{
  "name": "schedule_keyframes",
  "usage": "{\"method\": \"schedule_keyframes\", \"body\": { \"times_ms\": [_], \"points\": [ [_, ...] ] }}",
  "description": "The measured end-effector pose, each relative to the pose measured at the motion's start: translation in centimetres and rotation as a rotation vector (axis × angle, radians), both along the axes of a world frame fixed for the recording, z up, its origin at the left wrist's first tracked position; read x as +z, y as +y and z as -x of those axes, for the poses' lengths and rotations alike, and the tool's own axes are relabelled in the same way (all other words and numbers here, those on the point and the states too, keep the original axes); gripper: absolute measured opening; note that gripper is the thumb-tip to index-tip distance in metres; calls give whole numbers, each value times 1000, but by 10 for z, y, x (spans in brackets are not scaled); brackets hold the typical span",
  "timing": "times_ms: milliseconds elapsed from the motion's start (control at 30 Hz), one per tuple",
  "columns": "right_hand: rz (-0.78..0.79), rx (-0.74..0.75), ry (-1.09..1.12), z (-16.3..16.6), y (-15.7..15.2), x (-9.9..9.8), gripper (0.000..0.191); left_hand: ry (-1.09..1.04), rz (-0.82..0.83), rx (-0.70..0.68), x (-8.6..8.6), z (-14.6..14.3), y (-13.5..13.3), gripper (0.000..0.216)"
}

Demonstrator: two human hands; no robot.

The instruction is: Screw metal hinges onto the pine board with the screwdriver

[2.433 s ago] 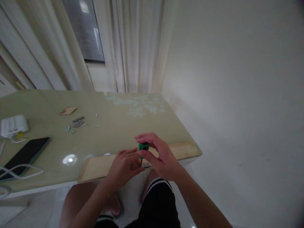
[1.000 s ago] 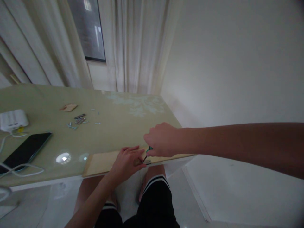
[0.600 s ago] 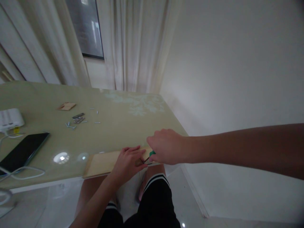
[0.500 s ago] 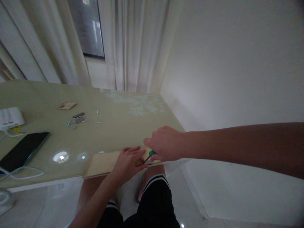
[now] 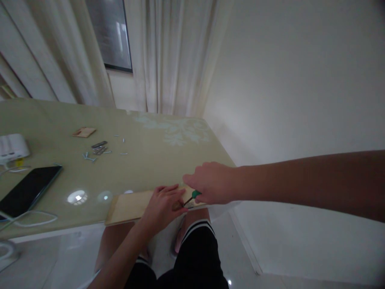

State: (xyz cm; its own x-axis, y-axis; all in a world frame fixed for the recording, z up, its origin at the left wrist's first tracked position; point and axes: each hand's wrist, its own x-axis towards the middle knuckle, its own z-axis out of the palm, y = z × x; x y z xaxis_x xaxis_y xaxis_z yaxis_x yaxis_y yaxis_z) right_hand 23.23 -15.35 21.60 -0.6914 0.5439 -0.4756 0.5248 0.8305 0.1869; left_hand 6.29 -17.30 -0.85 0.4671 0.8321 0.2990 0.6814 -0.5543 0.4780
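A pale wooden board (image 5: 130, 205) lies along the table's front edge, its near side jutting slightly past it. My left hand (image 5: 165, 202) grips the board, fingers across the top and thumb by the front edge. In my right hand (image 5: 212, 184) is a screwdriver (image 5: 196, 194) with a green handle, mostly covered by my palm and fingers. Its thin shaft slants down to the left, and the tip is beside my left thumb. A small metal piece (image 5: 190, 204) shows on the board just under the shaft. What the tip touches is too small to make out.
Several loose screws (image 5: 89, 158) lie near metal hinge-like pieces (image 5: 100, 149). A small wooden piece (image 5: 84, 132) is behind them. A phone (image 5: 30, 190), a white cable (image 5: 36, 224) and a white power strip (image 5: 13, 146) sit at left. A wall (image 5: 300, 100) rises at right.
My right hand has shifted slightly right, and more of the screwdriver's green handle shows. The metal piece beneath the shaft is more visible. My left hand stays on the board.
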Motion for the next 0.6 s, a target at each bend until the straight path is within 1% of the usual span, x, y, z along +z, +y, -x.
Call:
{"method": "schedule_keyframes", "body": {
  "times_ms": [67, 100, 133, 167, 200, 267, 300, 333, 433, 500, 600],
  "points": [
    [42, 373, -33, -4, -2, 2, 18, -2, 10, -10, 1, 0, 0, 28],
    [72, 552, -41, -6, -3, 2, 21, -2, 16, -18, 2, -1, 0, 25],
    [87, 668, -49, -8, -4, 1, 26, -2, 24, -24, 2, -1, 0, 25],
    [81, 687, -58, -9, -5, -2, 27, 0, 32, -26, 3, -1, 0, 29],
    [51, 608, -72, -10, -6, -5, 24, 6, 40, -26, 4, -1, 0, 32],
    [-32, 333, -91, -11, -7, -11, 19, 22, 49, -31, 5, 0, 0, 36],
    [-51, 237, -89, -11, -8, -12, 18, 29, 47, -37, 4, 1, 0, 34],
    [-53, 201, -77, -12, -8, -12, 16, 34, 43, -47, 4, 2, 0, 30],
    [-75, 278, -37, -21, -11, -4, 15, 50, 24, -74, 2, 6, 1, 22],
    [-119, 281, -52, -32, -13, 5, 10, 63, 9, -73, 0, 8, 1, 25],
    [-130, 274, -35, -47, -14, 12, 7, 58, -18, -62, -1, 9, 1, 29]
  ]
}}
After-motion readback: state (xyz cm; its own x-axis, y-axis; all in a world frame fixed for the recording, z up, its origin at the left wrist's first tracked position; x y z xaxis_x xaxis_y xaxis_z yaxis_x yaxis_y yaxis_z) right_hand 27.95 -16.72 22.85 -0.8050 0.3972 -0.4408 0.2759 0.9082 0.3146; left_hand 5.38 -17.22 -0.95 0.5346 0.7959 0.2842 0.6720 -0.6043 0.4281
